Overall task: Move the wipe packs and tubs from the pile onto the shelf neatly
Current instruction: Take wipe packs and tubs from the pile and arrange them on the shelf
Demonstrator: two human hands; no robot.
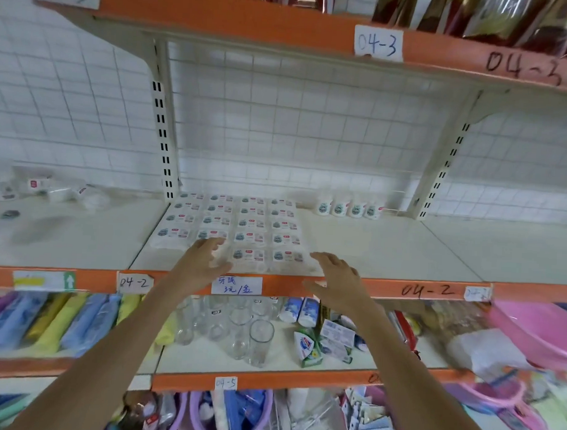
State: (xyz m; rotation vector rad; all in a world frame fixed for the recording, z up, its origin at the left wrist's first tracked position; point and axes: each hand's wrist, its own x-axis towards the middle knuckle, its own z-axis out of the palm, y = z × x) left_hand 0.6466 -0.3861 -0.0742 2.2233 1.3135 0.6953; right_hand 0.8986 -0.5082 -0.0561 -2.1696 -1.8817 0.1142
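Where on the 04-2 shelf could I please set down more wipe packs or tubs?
The shelf is bare right of the wipe packs, in front of the four tubs, out to the right upright. The left bay is bare in front of the pile. The block of packs is tight, with both hands at its front.
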